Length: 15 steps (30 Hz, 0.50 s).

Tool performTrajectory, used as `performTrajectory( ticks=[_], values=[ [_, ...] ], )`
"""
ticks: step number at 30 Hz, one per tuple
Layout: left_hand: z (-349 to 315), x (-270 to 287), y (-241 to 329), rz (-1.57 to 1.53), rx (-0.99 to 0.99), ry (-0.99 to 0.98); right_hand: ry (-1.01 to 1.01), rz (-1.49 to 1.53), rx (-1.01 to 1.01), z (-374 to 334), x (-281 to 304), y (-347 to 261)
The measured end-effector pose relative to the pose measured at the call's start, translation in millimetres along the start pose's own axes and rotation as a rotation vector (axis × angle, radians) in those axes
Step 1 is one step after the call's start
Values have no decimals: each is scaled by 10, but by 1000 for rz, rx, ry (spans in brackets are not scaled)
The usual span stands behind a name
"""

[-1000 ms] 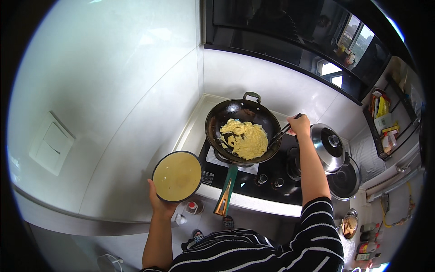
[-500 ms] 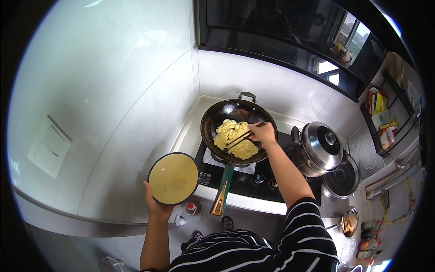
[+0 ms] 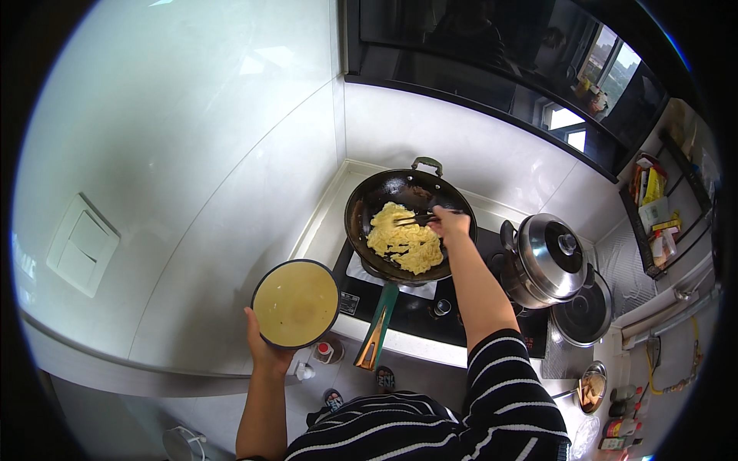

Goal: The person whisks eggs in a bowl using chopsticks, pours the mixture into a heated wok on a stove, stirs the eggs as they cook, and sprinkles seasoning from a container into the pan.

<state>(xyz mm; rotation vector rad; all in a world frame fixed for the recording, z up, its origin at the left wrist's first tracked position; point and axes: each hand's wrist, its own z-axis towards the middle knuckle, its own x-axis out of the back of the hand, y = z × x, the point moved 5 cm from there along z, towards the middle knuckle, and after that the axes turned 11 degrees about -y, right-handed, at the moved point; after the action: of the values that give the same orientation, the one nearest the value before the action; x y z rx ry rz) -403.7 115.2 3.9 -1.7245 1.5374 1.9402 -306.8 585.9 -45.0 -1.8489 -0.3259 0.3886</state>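
Observation:
A black wok (image 3: 370, 190) with a green handle sits on the stove, scrambled egg (image 3: 403, 246) spread over its bottom. My right hand (image 3: 451, 223) reaches over the wok's right side, closed round dark chopsticks (image 3: 416, 220) whose tips meet the upper part of the egg. To the left of the stove, my left hand (image 3: 264, 346) grips the rim and side of a bowl (image 3: 296, 303), yellowish inside with a dark rim. The bowl is tilted so its inside faces up toward me, and only a thin film of residue shows in it.
A lidded steel pot (image 3: 547, 257) stands right of the wok, beside a round dark lid (image 3: 582, 310). Farther right are a small metal bowl (image 3: 592, 388) and several bottles (image 3: 624, 411). A black range hood (image 3: 492, 69) overhangs the back; a tiled wall (image 3: 192, 154) rises at left.
My right hand has shifted the chopsticks up across the egg, and they now lie flatter. The egg's shape has altered slightly. My left hand keeps the bowl in nearly the same place.

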Motion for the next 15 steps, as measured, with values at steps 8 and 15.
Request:
performTrajectory(
  ticks=[8, 15],
  values=[
    [-7, -6, 60, -23, -61, 47, -96, -532, -118, -4, 581, -689],
    [39, -60, 4, 39, -17, -25, 84, -176, 103, 213, 124, -28]
  ],
)
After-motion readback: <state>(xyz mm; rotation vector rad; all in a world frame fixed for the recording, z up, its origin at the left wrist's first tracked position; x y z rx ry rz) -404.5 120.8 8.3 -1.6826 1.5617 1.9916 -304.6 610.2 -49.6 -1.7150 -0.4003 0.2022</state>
